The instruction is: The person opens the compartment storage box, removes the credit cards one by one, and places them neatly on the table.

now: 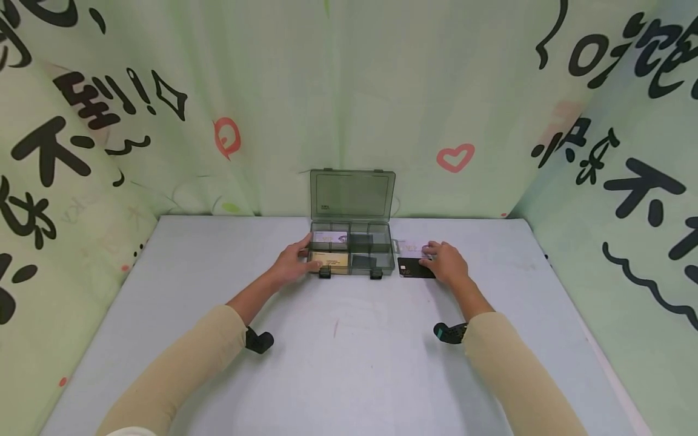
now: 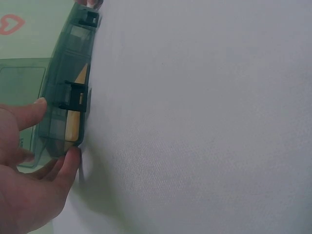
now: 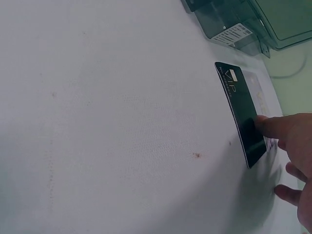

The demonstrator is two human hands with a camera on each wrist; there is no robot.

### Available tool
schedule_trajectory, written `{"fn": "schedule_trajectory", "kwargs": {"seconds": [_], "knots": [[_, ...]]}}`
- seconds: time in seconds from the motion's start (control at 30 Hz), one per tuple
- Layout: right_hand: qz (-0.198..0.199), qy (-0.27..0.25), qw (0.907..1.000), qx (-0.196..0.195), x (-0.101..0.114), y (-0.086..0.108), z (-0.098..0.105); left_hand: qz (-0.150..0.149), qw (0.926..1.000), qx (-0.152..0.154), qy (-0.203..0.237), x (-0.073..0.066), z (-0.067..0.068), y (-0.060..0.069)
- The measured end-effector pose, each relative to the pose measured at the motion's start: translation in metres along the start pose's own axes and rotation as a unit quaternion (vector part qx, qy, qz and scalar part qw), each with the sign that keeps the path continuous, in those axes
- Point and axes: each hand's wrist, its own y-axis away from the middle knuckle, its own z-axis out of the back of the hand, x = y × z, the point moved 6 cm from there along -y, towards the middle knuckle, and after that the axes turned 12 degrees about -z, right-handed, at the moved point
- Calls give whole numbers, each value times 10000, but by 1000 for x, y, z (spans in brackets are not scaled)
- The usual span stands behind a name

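On the table [image 1: 338,363], the box [image 1: 386,260] sits with its lid [image 1: 352,195] raised; a knock could swing that down. The left hand [image 1: 292,264] grips the box's left side, where a hard push could skew it and jostle the yellow card [image 1: 335,258] inside. Well apart, the right hand [image 1: 448,263] has its thumb on the black card [image 1: 412,268], right of the box; whether it pinches is hard to tell. A careless press could slide it against the purple card [image 1: 409,247].

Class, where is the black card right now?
In the head view, the black card is just right of the divided box, touched by the right hand.
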Motion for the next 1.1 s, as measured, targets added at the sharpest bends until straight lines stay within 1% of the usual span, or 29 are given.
{"fn": "schedule_trajectory", "kwargs": {"seconds": [0.13,0.2,0.27,0.4,0.5,0.8,1.0,1.1], "knots": [[-8,-258,9996,-81,-2,1,2,54,10000,5,-11,1,-1,-1],[59,-544,9984,-108,-1,0,3,72,10000,-1,6,1,-1,-1],[212,-884,9957,-151,1,1,4,80,10000,-1,14,1,-1,-1],[446,-1763,9833,1,10,4,6,101,9999,-22,19,0,0,-1],[533,-2224,9734,141,19,8,8,123,9999,-40,66,0,1,0],[799,-2577,9627,198,47,18,13,101,9999,-41,133,-1,1,-1],[997,-2683,9578,264,65,25,14,69,9998,-63,186,0,1,-1],[1111,-2670,9568,296,72,29,12,87,9998,-25,197,1,-1,0]]}}
